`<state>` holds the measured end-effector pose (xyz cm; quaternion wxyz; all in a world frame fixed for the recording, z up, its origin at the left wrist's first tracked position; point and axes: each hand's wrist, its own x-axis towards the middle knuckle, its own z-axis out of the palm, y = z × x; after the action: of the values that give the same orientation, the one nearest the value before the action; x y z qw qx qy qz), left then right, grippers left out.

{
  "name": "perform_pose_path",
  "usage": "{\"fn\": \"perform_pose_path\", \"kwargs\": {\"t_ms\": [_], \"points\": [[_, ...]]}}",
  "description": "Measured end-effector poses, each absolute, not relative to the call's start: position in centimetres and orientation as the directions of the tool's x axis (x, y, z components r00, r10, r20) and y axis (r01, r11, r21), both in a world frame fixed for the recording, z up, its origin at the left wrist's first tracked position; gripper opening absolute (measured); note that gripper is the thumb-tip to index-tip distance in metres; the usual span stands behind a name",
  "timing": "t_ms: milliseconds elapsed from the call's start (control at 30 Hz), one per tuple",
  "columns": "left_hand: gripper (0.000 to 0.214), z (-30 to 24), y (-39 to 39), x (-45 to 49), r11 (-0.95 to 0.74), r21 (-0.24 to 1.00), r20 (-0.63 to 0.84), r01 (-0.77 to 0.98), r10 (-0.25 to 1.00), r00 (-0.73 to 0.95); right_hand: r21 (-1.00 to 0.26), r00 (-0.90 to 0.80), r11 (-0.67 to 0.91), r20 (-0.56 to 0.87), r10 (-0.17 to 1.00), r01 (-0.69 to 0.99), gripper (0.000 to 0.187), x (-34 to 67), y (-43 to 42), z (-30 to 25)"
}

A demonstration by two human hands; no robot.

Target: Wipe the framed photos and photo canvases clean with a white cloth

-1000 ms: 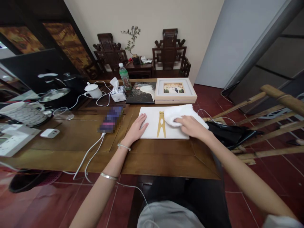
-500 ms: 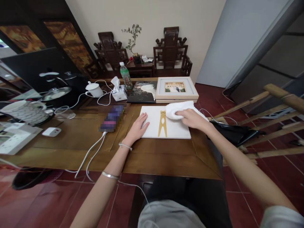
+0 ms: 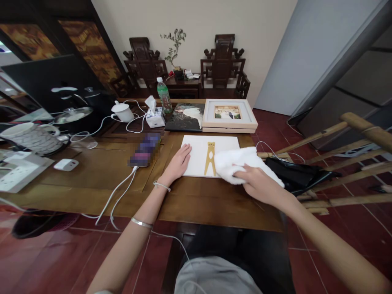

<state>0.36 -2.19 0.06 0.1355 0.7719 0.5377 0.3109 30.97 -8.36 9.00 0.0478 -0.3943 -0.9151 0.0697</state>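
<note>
A white rectangular board (image 3: 196, 157) lies flat on the wooden table (image 3: 196, 200) in front of me. On it is a flat golden cat-shaped figure (image 3: 210, 159) with long legs. My left hand (image 3: 179, 162) rests on the board's left edge, its fingers stretched out and holding nothing. In my right hand (image 3: 259, 183) is a white fluffy cloth (image 3: 235, 161), gripped and bunched over the board's lower right part. The cloth hides that corner of the board and some of my fingertips.
Behind the board are a framed picture (image 3: 229, 116) and a dark picture with a white bird (image 3: 185, 117). A phone (image 3: 144, 150) with a cable, tissue box (image 3: 155, 117), bottle (image 3: 164, 97) and lidded cup (image 3: 122, 112) stand leftward. A wooden rack (image 3: 364, 126) is at the right.
My right hand has drawn the cloth from the board's upper right toward me, down to its lower right corner. My left hand stays on the left edge.
</note>
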Motion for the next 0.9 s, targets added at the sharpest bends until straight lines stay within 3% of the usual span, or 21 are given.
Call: {"fn": "perform_pose_path", "kwargs": {"t_ms": [333,533,733,900], "points": [[0.047,-0.3,-1.9,-0.3,-0.391,0.559,0.344,0.731,0.912,0.225,-0.089,-0.638,0.650,0.128,0.759,0.755,0.058,29.4,1.4,5.9],[0.046,-0.2,-2.0,0.0,-0.402,0.539,0.358,0.740,0.905,0.231,-0.095,-0.673,0.679,0.095,0.734,0.728,0.053,29.7,-4.1,5.6],[0.046,-0.3,-1.9,0.0,-0.398,0.545,0.356,0.738,0.907,0.225,-0.188,-0.733,0.719,-0.009,0.680,0.669,0.052,30.6,-11.9,7.5],[0.045,-0.4,-1.6,-0.3,-0.394,0.512,0.355,0.763,0.906,0.230,-0.256,-0.731,0.694,-0.080,0.678,0.672,0.053,31.0,-11.3,9.5]]}}
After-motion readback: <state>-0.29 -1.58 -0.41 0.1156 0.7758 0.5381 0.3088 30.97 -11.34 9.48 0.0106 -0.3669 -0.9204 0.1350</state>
